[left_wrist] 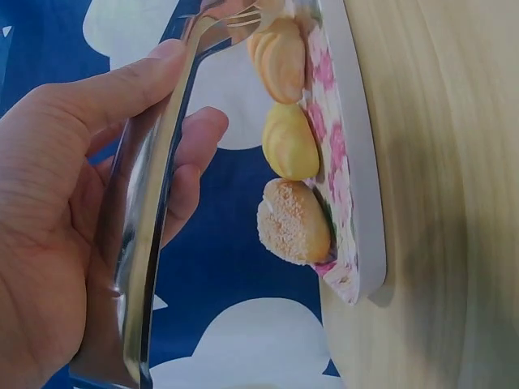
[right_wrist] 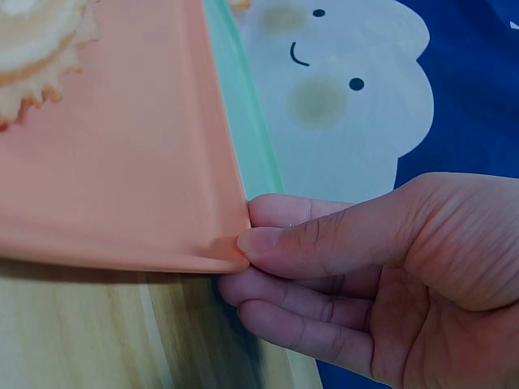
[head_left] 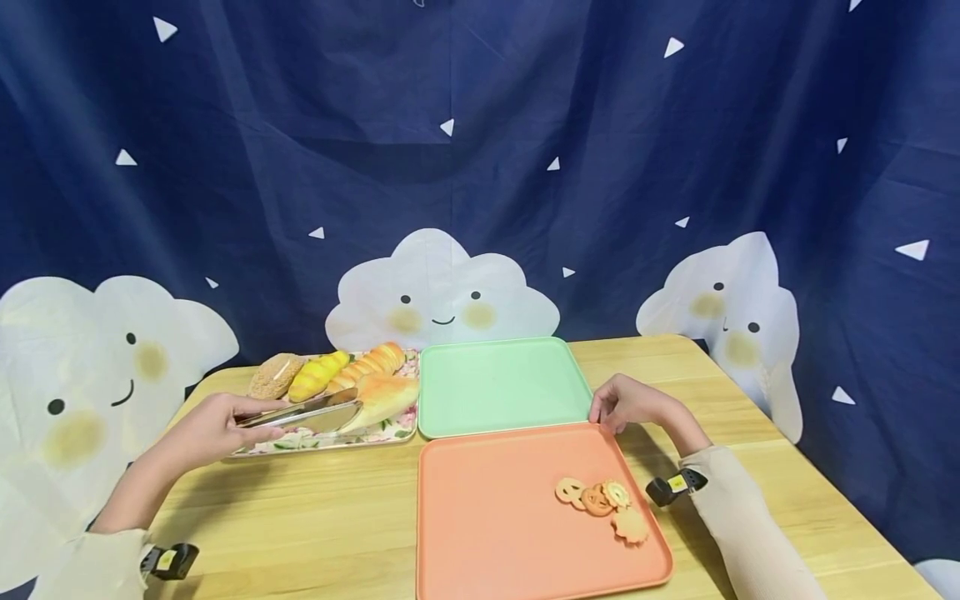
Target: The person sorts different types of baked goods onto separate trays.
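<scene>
Wooden table (head_left: 360, 517) stands before a dark blue curtain (head_left: 480, 150) printed with white triangles and smiling clouds. Left of the green tray (head_left: 501, 385), touching its side, lies a floral tray (head_left: 300, 440) with a sesame bun (head_left: 274, 375), a yellow loaf (head_left: 318, 375) and two golden rolls. The left hand (head_left: 213, 429) is curled around steel tongs (head_left: 300, 412), thumb along the upper arm (the wrist view shows the grip plainly); the tong tips sit at the nearest roll (head_left: 384, 397). Just in front of the green tray lies an orange tray (head_left: 487, 517), holding a few cookies (head_left: 602, 502) near its right edge. The right hand (head_left: 628, 403), fingers loosely bent, pinches the orange tray's far right corner with its thumb tip and forefinger, right beside the green tray's near corner.
</scene>
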Available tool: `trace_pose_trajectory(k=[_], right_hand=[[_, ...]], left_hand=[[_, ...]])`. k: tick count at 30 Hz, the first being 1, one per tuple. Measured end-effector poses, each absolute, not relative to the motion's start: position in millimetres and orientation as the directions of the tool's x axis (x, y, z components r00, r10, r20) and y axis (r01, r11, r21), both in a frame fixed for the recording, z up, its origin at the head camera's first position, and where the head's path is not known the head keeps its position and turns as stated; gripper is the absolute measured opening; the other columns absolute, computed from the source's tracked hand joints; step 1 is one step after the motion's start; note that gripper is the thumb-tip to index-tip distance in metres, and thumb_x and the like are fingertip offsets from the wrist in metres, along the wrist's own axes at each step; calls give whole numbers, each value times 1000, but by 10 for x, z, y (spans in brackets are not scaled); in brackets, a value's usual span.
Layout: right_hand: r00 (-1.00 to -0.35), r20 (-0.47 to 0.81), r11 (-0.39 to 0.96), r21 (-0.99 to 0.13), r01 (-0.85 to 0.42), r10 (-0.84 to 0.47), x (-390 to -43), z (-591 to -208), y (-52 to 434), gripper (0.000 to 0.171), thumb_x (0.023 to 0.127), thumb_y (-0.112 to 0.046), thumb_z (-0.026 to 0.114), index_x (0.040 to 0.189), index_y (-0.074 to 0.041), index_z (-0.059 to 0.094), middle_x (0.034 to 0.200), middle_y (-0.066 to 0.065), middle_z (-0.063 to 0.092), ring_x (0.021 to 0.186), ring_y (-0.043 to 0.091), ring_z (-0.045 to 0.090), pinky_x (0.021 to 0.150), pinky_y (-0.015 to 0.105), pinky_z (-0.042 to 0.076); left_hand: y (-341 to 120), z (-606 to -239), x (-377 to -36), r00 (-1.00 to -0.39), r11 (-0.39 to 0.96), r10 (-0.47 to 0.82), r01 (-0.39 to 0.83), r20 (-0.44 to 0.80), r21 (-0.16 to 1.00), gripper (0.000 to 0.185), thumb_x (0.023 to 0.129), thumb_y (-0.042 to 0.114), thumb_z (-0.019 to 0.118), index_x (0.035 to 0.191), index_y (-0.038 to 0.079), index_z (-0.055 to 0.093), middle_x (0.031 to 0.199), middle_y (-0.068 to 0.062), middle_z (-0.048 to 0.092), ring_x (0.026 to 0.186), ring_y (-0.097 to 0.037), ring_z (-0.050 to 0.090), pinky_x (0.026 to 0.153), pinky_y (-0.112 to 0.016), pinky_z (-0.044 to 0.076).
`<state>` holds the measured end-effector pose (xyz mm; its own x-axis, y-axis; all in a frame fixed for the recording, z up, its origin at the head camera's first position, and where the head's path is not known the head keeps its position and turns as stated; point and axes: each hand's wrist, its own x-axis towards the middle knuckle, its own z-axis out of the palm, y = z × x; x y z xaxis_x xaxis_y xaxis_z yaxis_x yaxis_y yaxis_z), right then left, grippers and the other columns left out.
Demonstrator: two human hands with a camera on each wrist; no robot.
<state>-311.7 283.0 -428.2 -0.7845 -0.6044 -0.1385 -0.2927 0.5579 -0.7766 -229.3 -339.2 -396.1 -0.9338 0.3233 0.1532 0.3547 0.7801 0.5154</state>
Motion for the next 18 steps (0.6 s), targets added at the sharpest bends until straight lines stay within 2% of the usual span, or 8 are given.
trace_pose_trajectory(k=[2, 10, 18], right_hand=[[-785, -138, 558, -776, -294, -604, -3120, -4291, 2832, 20, 71, 20, 66, 90, 15, 70, 72, 33, 66, 55, 12, 57, 55, 33, 53], [-787, -140, 563, -773, -293, -602, -3132, -4297, 2826, 19, 72, 19, 66, 89, 14, 70, 71, 30, 67, 55, 14, 56, 55, 30, 51], [-790, -139, 564, -773, -290, -597, -3133, -4306, 2836, 19, 72, 19, 66, 89, 14, 70, 71, 29, 67, 56, 13, 56, 55, 32, 52]], left_hand=[[-3406, -3959, -2298, -934, 782, 327, 353, 145, 514, 46, 89, 28, 79, 128, 4, 71, 52, 14, 34, 46, 0, 30, 45, -24, 34], [-3437, -3979, -2321, -937, 781, 332, 340, 112, 525, 45, 87, 23, 81, 126, 4, 72, 54, 15, 31, 46, 0, 29, 45, -23, 34], [-3449, -4003, -2323, -930, 749, 354, 348, 103, 564, 48, 87, 23, 81, 128, -1, 70, 67, 6, 51, 50, 0, 40, 48, -24, 39]])
